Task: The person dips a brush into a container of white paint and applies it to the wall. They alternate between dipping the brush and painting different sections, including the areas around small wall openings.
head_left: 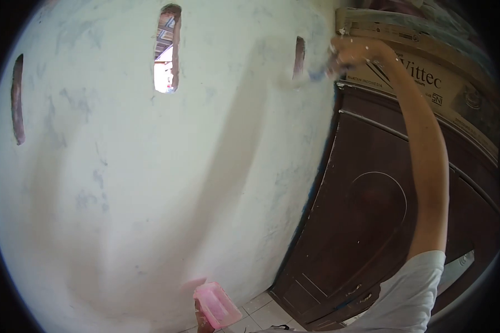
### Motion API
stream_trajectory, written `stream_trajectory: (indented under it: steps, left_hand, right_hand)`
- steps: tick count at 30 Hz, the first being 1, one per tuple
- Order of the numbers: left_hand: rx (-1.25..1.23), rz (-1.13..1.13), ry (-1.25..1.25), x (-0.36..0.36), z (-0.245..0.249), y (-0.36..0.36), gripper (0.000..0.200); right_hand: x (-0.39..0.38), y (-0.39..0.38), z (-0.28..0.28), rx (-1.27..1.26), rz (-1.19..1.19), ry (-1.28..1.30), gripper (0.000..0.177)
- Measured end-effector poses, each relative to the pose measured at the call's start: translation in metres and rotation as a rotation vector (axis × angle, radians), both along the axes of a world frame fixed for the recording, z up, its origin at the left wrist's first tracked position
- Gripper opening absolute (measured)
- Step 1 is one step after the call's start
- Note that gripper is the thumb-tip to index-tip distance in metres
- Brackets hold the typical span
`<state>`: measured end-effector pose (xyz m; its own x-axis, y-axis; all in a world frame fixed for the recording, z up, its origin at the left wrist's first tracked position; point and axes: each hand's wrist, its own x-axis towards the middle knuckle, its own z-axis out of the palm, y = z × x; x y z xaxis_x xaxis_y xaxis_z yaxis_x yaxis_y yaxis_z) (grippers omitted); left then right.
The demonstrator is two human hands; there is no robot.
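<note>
My right hand (353, 54), arm raised high, is closed around a paintbrush (316, 74) near the right end of the wall. The brush is smeared by motion; a bluish part and a pale end show, close below a narrow slot in the wall (178, 183). White specks dot the hand and wrist. Low in the view my left hand (201, 321) grips a pink plastic tub (219, 305) by its left side. The tub is tilted, and its inside looks pale pink. The wall is whitish green with grey smudges.
A dark brown wooden cabinet (350, 205) stands against the wall on the right. On top lies a cardboard box (428, 77) printed "Vittec", with wrapped items above it. An upright opening (166, 66) pierces the wall. White floor tiles (261, 313) show below.
</note>
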<state>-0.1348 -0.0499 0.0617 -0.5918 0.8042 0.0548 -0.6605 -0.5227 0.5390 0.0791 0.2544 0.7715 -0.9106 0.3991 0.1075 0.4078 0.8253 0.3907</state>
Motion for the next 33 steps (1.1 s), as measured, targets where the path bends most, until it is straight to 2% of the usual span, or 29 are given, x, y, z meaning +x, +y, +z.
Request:
stream_trajectory:
  steps: [1, 3, 5, 7, 8, 9, 10, 11, 13, 15, 17, 18, 20, 21, 22, 23, 25, 28, 29, 30, 31, 32, 33]
  left_hand:
    - [-0.007, 0.001, -0.008, 0.001, -0.001, -0.006, 0.068]
    - [-0.016, -0.010, -0.026, 0.007, -0.002, -0.013, 0.068]
    - [-0.022, -0.023, -0.038, 0.010, -0.002, -0.017, 0.067]
    - [-0.023, -0.033, -0.049, 0.013, -0.002, -0.018, 0.067]
    - [-0.027, -0.041, -0.057, 0.016, -0.003, -0.020, 0.067]
    - [-0.034, -0.051, -0.068, 0.020, -0.005, -0.023, 0.067]
    - [-0.043, -0.059, -0.080, 0.027, -0.004, -0.030, 0.067]
    - [-0.046, -0.060, -0.082, 0.030, -0.004, -0.032, 0.067]
    - [-0.072, -0.054, -0.086, 0.029, -0.001, -0.031, 0.067]
    - [-0.078, -0.062, -0.075, 0.022, -0.004, -0.038, 0.067]
    - [-0.080, -0.089, -0.072, 0.015, -0.010, -0.041, 0.066]
    - [-0.082, -0.100, -0.074, 0.016, -0.014, -0.044, 0.065]
    - [-0.085, -0.117, -0.082, 0.014, -0.024, -0.050, 0.064]
    - [-0.086, -0.128, -0.086, 0.013, -0.026, -0.053, 0.064]
    - [-0.093, -0.137, -0.098, 0.017, -0.029, -0.059, 0.064]
    - [-0.102, -0.135, -0.109, 0.022, -0.033, -0.066, 0.064]
    - [-0.138, -0.104, -0.079, 0.022, -0.039, -0.073, 0.064]
    - [-0.159, -0.117, -0.061, 0.030, -0.039, -0.081, 0.067]
    - [-0.162, -0.113, -0.061, 0.034, -0.038, -0.083, 0.067]
    - [-0.141, -0.102, -0.098, 0.037, -0.036, -0.082, 0.066]
    - [-0.118, -0.091, -0.131, 0.038, -0.034, -0.080, 0.066]
    - [-0.117, -0.085, -0.127, 0.038, -0.035, -0.081, 0.066]
    - [-0.086, -0.095, -0.156, 0.039, -0.037, -0.081, 0.066]
  right_hand:
    - [-0.001, 0.008, -0.002, -0.005, 0.006, -0.003, 0.045]
    - [-0.007, 0.030, 0.001, 0.061, 0.200, -0.091, 0.045]
    - [-0.009, 0.024, 0.015, 0.267, 0.082, 0.309, 0.025]
    - [-0.005, 0.032, 0.045, 0.334, 0.167, 0.569, 0.030]
    - [-0.004, 0.047, 0.069, 0.333, 0.164, 0.566, 0.030]
    - [-0.003, 0.069, 0.096, 0.530, -0.007, 0.700, 0.039]
    - [-0.006, 0.066, 0.098, 0.726, -0.183, 0.827, 0.049]
    - [-0.004, 0.065, 0.094, 0.724, -0.184, 0.824, 0.049]
    - [-0.013, 0.014, 0.058, 0.117, -0.063, 1.160, 0.055]
    - [-0.033, 0.033, 0.016, 0.354, 0.129, 0.830, 0.044]
    - [-0.052, 0.032, -0.050, 0.339, 0.002, 0.865, 0.054]
    - [-0.054, 0.030, -0.089, 0.353, 0.025, 0.888, 0.057]
    - [-0.045, 0.007, -0.159, 0.252, 0.013, 0.745, 0.053]
    - [-0.035, -0.004, -0.186, 0.116, 0.016, 0.689, 0.052]
    - [-0.027, -0.011, -0.205, -0.027, 0.017, 0.624, 0.051]
    - [-0.020, -0.008, -0.208, -0.037, 0.016, 0.614, 0.051]
    - [-0.013, -0.010, -0.213, -0.157, -0.144, -0.002, 0.051]
    - [-0.011, -0.005, -0.171, -0.057, -0.098, 0.145, 0.054]
    - [-0.014, 0.026, -0.142, 0.156, 0.170, 0.040, 0.056]
    - [-0.019, -0.013, -0.109, 0.144, -0.114, 0.260, 0.057]
    - [-0.017, -0.021, -0.075, 0.411, -0.043, 0.147, 0.056]
    - [-0.006, -0.029, -0.053, 0.310, 0.299, 0.358, 0.054]
    - [-0.015, -0.011, -0.019, 0.327, 0.105, 0.733, 0.053]
